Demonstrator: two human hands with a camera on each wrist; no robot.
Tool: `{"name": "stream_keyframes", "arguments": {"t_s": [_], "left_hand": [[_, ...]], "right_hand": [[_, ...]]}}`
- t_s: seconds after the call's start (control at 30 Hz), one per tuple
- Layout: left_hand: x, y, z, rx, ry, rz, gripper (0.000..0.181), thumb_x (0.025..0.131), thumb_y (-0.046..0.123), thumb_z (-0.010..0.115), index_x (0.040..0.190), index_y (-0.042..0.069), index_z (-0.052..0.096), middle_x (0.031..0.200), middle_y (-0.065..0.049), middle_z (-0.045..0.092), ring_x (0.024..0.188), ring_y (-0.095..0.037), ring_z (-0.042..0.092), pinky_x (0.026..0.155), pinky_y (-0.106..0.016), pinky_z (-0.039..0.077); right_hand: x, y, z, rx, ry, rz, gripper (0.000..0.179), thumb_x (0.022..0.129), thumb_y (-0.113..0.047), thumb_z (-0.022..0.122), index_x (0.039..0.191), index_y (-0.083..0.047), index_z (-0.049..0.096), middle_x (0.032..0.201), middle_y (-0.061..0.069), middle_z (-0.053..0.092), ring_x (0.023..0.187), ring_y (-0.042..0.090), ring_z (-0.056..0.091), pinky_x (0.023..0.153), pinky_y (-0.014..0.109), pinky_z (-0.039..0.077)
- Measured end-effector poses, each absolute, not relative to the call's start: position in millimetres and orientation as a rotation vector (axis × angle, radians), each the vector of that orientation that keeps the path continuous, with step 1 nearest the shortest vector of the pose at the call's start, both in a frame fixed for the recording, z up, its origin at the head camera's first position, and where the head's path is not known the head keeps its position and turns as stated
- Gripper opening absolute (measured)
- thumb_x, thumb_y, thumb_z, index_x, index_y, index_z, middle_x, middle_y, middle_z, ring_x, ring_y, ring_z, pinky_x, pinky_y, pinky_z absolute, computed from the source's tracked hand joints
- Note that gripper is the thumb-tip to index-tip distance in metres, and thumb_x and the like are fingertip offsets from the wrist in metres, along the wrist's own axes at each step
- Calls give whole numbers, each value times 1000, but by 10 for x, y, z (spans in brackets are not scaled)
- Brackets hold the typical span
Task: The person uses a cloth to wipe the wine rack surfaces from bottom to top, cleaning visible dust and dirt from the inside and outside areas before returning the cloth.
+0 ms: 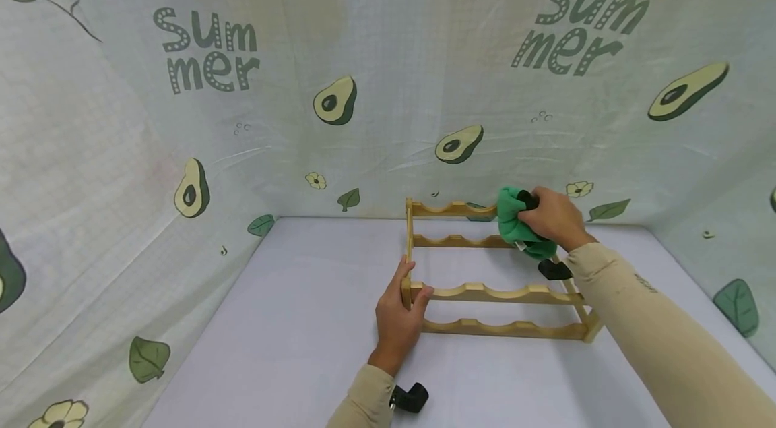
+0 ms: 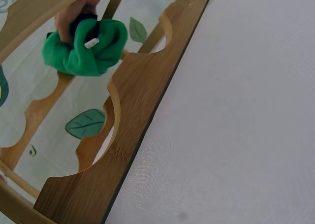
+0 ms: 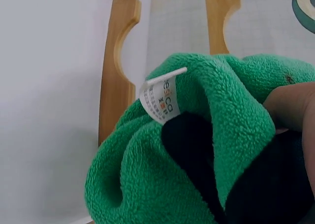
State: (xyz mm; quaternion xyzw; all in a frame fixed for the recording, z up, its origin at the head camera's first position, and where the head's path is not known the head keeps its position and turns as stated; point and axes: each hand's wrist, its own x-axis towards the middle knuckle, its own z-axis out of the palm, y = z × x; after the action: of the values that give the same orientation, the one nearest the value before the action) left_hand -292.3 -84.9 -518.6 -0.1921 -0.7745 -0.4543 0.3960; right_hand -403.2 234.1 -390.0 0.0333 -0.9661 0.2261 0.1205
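A light wooden rack with scalloped rails stands on the white table, seen in the head view. My left hand grips its near left corner, thumb over the front rail. In my right hand is a bunched green cloth with black parts, held at the far right end of the rack. A white printed label sticks out of its folds in the right wrist view. Fluffy green pile covers the cloth there. From the left wrist, the cloth appears beyond the near scalloped rail.
White covering lies over the table. Behind and beside it hangs a pale curtain printed with avocados, leaves and lettering. Black wrist cameras sit near the left sleeve and the right sleeve.
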Motion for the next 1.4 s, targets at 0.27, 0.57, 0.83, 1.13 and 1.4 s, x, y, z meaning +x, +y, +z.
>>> {"name": "stream_keyframes", "arguments": {"t_s": [0.27, 0.57, 0.83, 1.13, 1.4], "left_hand": [[-2917, -846, -5182, -491, -1969, -1150, 54, 93, 33, 73, 139, 9, 56, 144, -16, 54, 95, -17, 63, 82, -39, 55], [-2927, -850, -5183, -502, -1964, -1163, 55, 92, 29, 75, 139, 9, 55, 138, -15, 59, 86, -14, 61, 77, -37, 55], [-2918, -849, -5168, -499, -1966, -1157, 54, 93, 32, 73, 139, 11, 56, 138, -16, 59, 83, -13, 59, 76, -36, 54], [-2926, -851, -5168, -493, -1958, -1169, 55, 90, 29, 76, 138, 10, 57, 138, -15, 59, 70, -10, 49, 68, -29, 51], [-2905, -869, -5169, -478, -1984, -1160, 55, 92, 34, 74, 139, 12, 56, 139, -12, 59, 68, -9, 45, 64, -26, 47]], "right_hand": [[-3993, 2379, -3872, 40, -2787, 697, 37, 88, -27, 67, 106, 6, 60, 99, 28, 65, 77, 39, 62, 63, 51, 49], [-3981, 2389, -3877, -42, -2794, 702, 44, 90, -29, 65, 114, 7, 58, 105, 32, 64, 81, 42, 63, 63, 51, 49], [-3958, 2417, -3836, -99, -2784, 698, 43, 90, -30, 65, 111, 6, 59, 103, 32, 63, 76, 41, 62, 55, 48, 47], [-3957, 2427, -3829, -161, -2744, 717, 40, 90, -32, 63, 108, 4, 60, 99, 30, 64, 74, 39, 61, 52, 46, 45], [-3945, 2434, -3824, -275, -2729, 708, 49, 90, -33, 61, 118, 7, 57, 105, 34, 62, 77, 45, 62, 53, 49, 46]]}}
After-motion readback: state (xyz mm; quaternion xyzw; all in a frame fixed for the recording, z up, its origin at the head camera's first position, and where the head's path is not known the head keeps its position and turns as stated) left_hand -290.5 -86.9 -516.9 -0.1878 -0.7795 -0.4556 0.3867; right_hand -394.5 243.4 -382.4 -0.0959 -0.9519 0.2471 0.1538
